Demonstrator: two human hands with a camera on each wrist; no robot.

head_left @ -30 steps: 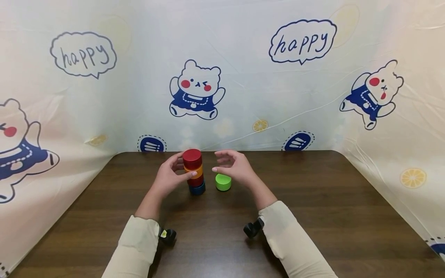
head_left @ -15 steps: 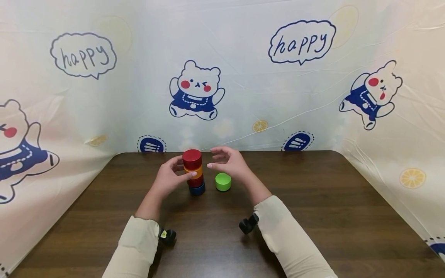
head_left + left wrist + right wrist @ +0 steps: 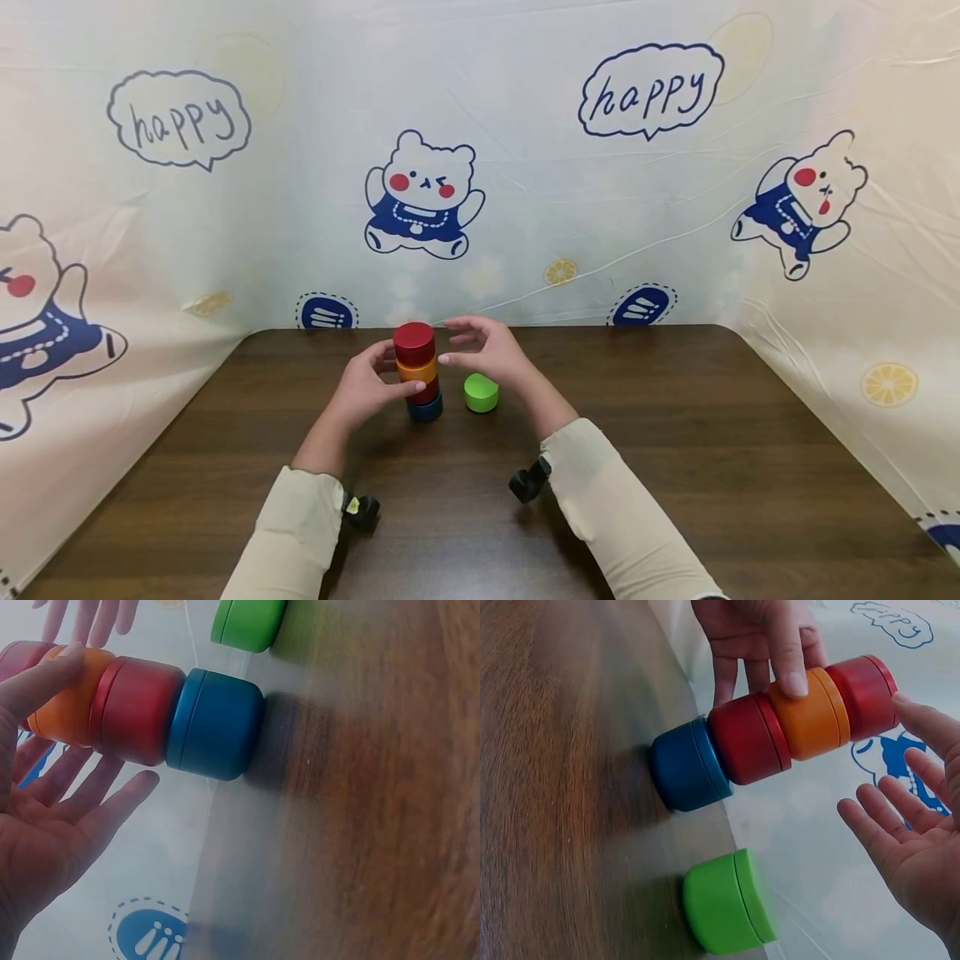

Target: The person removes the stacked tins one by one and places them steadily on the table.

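Small round lidded canisters stand in an upright stack: blue [image 3: 425, 409] on the table, then lower red [image 3: 748, 740], orange [image 3: 79, 705] and upper red [image 3: 415, 342] on top. My left hand [image 3: 362, 387] holds the stack from the left, its thumb across the orange canister and its fingers behind. To the right of the stack my right hand [image 3: 493, 353] is raised, fingers spread and nothing in them; its thumb tip is right at the upper red canister's lid in the right wrist view. Below that hand, a green canister [image 3: 482, 394] stands alone on the table.
The dark wooden table [image 3: 675, 467] reaches back to a pale printed curtain [image 3: 525, 192] that also closes off both sides. A small black wrist camera [image 3: 363, 512] sits at the left cuff and another black camera [image 3: 529, 481] at the right cuff.
My right hand has moved left, from over the green canister towards the top of the stack. My left thumb has slid slightly lower on the stack; the canisters have stayed in place.
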